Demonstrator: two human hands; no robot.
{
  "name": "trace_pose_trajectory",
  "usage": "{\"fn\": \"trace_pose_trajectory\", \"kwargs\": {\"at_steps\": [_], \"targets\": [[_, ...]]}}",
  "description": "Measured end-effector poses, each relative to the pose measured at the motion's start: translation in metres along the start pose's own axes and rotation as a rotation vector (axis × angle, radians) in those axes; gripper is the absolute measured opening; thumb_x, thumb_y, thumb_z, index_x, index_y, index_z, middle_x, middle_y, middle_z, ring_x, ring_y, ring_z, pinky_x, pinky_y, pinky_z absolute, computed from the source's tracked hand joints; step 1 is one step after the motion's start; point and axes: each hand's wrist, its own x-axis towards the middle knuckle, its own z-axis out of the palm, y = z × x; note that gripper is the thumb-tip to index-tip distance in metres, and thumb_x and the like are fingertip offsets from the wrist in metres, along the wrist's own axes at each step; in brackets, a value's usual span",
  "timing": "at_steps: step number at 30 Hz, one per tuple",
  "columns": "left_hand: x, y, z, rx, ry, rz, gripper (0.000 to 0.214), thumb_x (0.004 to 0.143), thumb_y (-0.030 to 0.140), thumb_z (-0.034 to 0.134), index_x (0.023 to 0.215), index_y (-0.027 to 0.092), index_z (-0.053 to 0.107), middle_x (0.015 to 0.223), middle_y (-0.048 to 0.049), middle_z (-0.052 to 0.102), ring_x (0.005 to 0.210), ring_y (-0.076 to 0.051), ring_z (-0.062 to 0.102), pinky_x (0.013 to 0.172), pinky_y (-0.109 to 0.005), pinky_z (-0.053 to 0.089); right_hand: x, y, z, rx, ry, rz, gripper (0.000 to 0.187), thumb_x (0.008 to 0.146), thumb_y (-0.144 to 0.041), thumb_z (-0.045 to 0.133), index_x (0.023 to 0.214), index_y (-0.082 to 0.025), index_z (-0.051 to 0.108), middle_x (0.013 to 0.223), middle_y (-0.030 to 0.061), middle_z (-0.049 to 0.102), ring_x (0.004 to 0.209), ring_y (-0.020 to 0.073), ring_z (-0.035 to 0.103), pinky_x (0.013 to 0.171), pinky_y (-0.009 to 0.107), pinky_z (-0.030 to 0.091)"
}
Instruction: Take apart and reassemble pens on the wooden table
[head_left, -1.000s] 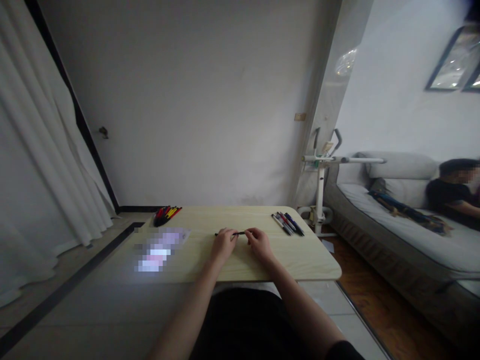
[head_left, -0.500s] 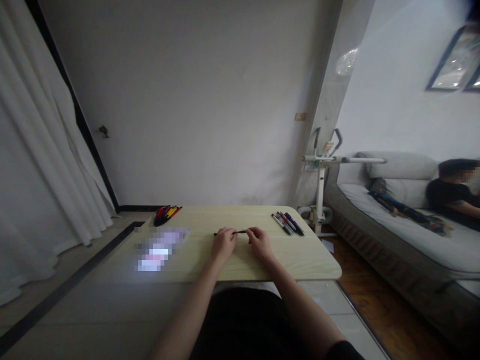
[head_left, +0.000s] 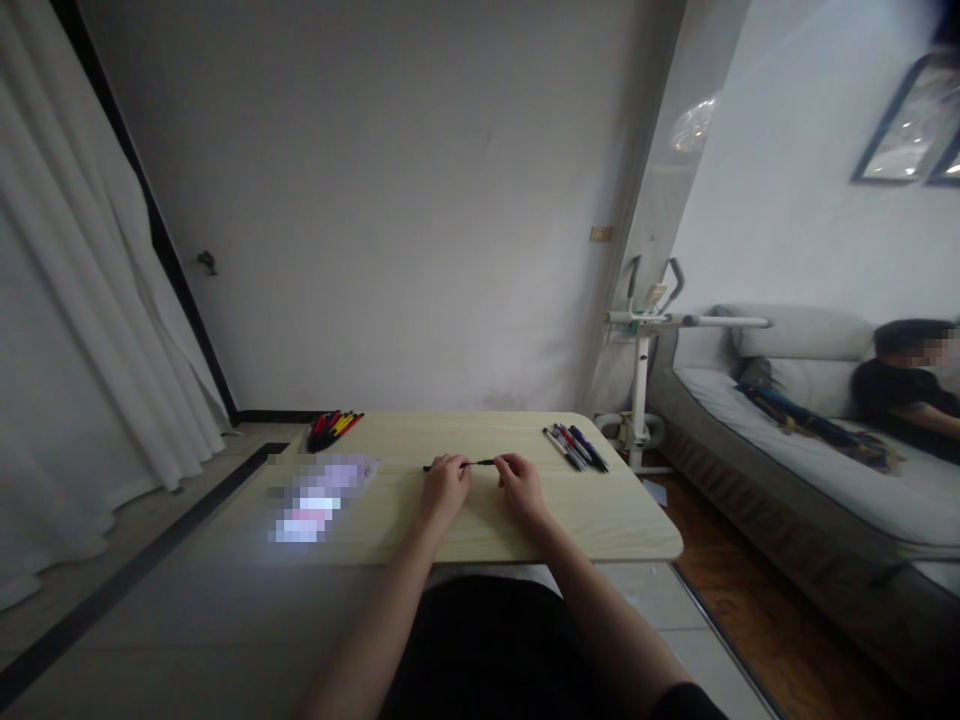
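Note:
My left hand [head_left: 447, 485] is closed around a slim black pen [head_left: 427, 467], whose dark end sticks out past the fingers on the left. My right hand [head_left: 520, 485] pinches the pen's other end, a short dark piece [head_left: 488, 462]. Between the hands a thin, paler stretch of the pen shows; whether it is a refill or part of the barrel is too small to tell. Both hands are just above or resting on the light wooden table [head_left: 480, 535]. To their right lies a group of pens [head_left: 576, 447] in grey, red, blue and black.
A bundle of red, yellow and black pens [head_left: 334, 430] lies at the table's far left corner. A blurred-out bright rectangle [head_left: 315, 500] is nearer on the left. Beyond the right edge stand an exercise machine [head_left: 640, 370] and a sofa [head_left: 795, 400] with a seated person.
My left hand has shifted slightly left with the pen, while my right hand has barely moved. More of the thin pale stretch shows between them.

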Motion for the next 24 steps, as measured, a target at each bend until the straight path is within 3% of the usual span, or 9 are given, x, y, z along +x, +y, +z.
{"fn": "trace_pose_trajectory", "kwargs": {"at_steps": [24], "targets": [[0.0005,-0.01,0.0034,0.05,0.035,-0.093,0.015,0.075,0.015,0.05,0.084,0.016,0.062,0.081,-0.0067,0.061,0.081,-0.017,0.052,0.077,-0.031,0.039,0.0005,0.0007,-0.0014,-0.003,0.037,-0.001,0.034,0.075,-0.043,0.045,0.077,-0.013,0.062,0.052,0.0006,0.053,0.049,0.0128,0.05,0.048,0.021,0.037]]}}
